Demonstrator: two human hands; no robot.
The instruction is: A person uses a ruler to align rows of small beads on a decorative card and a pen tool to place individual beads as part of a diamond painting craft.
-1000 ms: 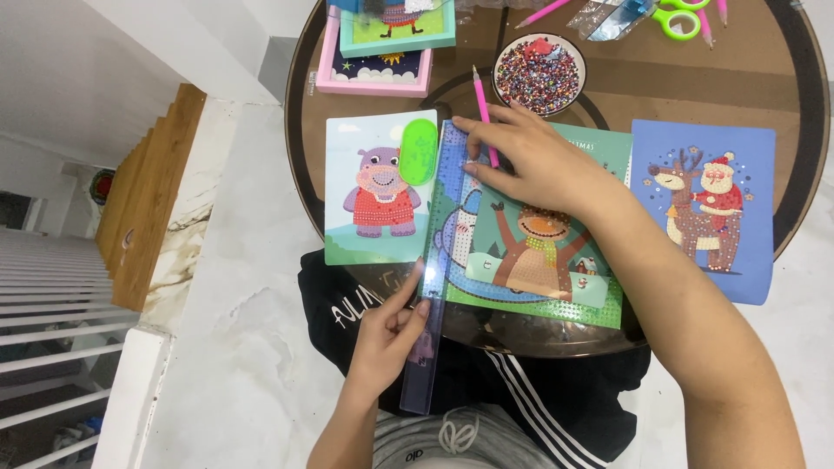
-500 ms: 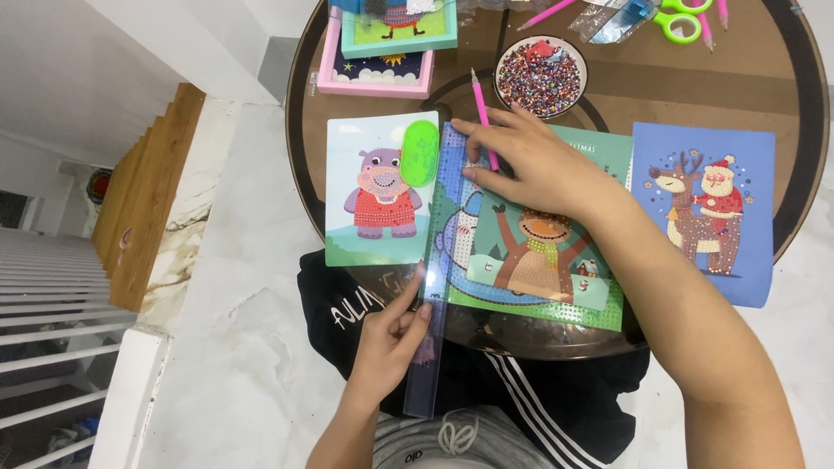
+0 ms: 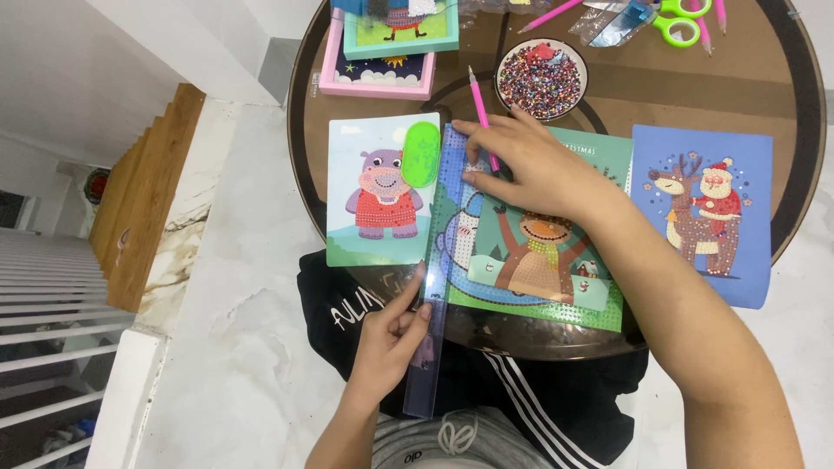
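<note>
Taking the round brown table (image 3: 764, 87) as the landmark: three picture cards lie in a row along its near half — a hippo card (image 3: 382, 187) at its left edge, a green bear card (image 3: 539, 252) in the middle and a blue reindeer card (image 3: 708, 213) to the right. Two framed pictures, one pink (image 3: 375, 76) and one teal (image 3: 401, 30), are stacked at the table's far left. One round dish of coloured beads (image 3: 540, 80) sits just beyond the bear card, and one pair of green-handled scissors (image 3: 682, 22) lies at the far rim.

One clear ruler (image 3: 437, 287) runs from the table's middle towards the near rim and juts out past it, lying along the seam between the hippo card and the bear card. The left hand (image 3: 391, 334), off the table's near edge, pinches the ruler's overhanging end between thumb and fingers. The right hand (image 3: 534, 165) lies over the bear card's far left corner, its fingers pressing the ruler's far end flat; one pink pen (image 3: 480, 117) passes under them, and it seems to be gripped there, though the fingers hide the hold. So the ruler spans the gap between both hands.
</note>
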